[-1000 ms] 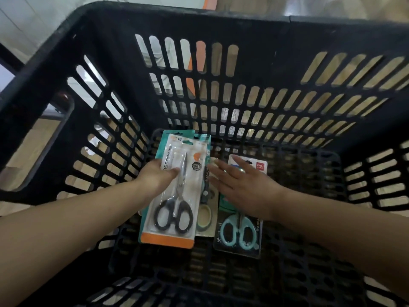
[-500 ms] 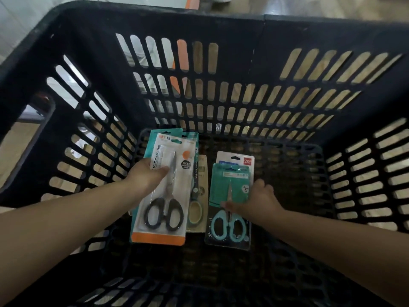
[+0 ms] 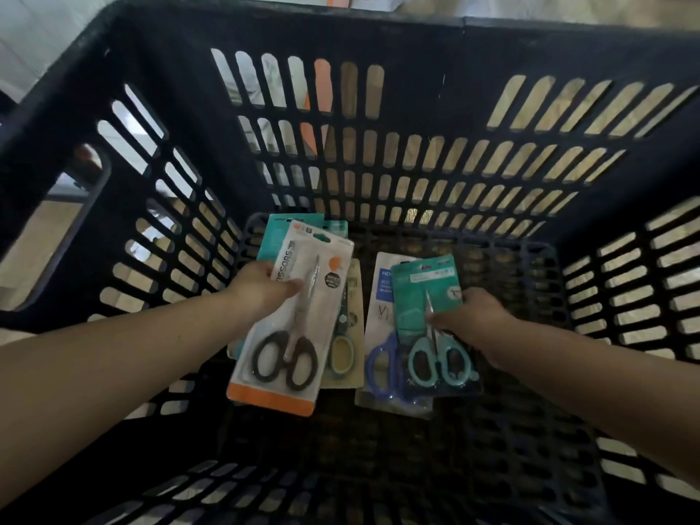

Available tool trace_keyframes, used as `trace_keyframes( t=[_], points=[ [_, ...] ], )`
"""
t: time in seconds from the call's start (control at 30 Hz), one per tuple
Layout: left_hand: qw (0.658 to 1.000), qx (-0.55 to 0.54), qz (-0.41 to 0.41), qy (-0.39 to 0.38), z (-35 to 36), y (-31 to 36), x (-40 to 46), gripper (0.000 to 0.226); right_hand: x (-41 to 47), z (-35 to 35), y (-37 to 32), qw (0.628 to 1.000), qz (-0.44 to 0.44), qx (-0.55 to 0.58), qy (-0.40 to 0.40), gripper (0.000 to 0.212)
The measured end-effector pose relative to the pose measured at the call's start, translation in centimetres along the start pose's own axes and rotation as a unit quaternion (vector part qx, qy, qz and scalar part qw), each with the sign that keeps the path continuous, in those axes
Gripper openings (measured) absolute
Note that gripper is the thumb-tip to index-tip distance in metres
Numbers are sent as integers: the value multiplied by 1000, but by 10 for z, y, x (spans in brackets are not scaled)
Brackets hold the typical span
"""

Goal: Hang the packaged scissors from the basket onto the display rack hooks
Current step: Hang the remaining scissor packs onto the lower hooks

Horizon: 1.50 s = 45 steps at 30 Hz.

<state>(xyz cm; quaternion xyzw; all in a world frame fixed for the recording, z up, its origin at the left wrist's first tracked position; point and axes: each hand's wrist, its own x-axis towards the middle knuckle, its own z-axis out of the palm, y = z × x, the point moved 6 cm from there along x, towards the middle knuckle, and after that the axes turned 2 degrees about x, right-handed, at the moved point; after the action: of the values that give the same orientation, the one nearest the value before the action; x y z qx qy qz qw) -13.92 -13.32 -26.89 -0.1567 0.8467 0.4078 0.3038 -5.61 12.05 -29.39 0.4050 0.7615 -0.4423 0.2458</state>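
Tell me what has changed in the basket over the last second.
The right hand, which lay flat on the packs, now pinches the teal-handled scissors pack and has lifted it, baring a blue-handled scissors pack underneath. The left hand still grips the black-handled scissors pack, now tilted a little to the right. The yellow-handled pack and the basket are unchanged.
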Motion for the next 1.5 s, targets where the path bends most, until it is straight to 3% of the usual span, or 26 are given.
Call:
trace_keyframes(
  t=[0.13, 0.4, 0.53, 0.77, 0.87, 0.97, 1.03, 1.13, 1.2, 1.27, 1.33, 1.5],
  points=[
    [999, -10, -15, -39, 3, -1, 1, 13, 2, -2, 5, 994, 12, 102, -36, 13],
    [987, -92, -121, -49, -8, -24, -14, 31, 10, 4, 35, 970, 95, 219, -35, 15],
    [989, -75, -127, 4, -21, -20, -31, 35, -15, 3, 33, 966, 148, 210, -20, 26],
    [980, -145, -106, 84, -82, 45, -128, 28, -134, -30, -40, 981, 170, 81, -50, 17],
    [972, -188, -117, 74, -135, 83, -186, 16, -197, -57, -115, 988, 129, 50, -70, 20],
    [970, -185, -99, 123, -209, 133, -254, 12, -268, -89, -210, 994, 38, 50, -87, 28],
    [967, -178, -80, 166, -268, 174, -306, 7, -327, -114, -279, 993, -33, 46, -108, 15],
    [971, -121, -92, 183, -346, 225, -399, 25, -420, -153, -372, 980, -155, 23, -124, 15],
    [962, -150, -65, 221, -395, 252, -460, 32, -485, -170, -428, 959, -240, -2, -153, 25],
    [939, -219, -41, 263, -427, 269, -530, 28, -551, -186, -464, 932, -301, 2, -202, 29],
    [901, -294, -23, 317, -452, 281, -601, 18, -619, -200, -488, 907, -346, 9, -242, 17],
    [785, -418, 20, 457, -468, 272, -755, 19, -757, -211, -487, 842, -443, 29, -308, 17]
  ],
)
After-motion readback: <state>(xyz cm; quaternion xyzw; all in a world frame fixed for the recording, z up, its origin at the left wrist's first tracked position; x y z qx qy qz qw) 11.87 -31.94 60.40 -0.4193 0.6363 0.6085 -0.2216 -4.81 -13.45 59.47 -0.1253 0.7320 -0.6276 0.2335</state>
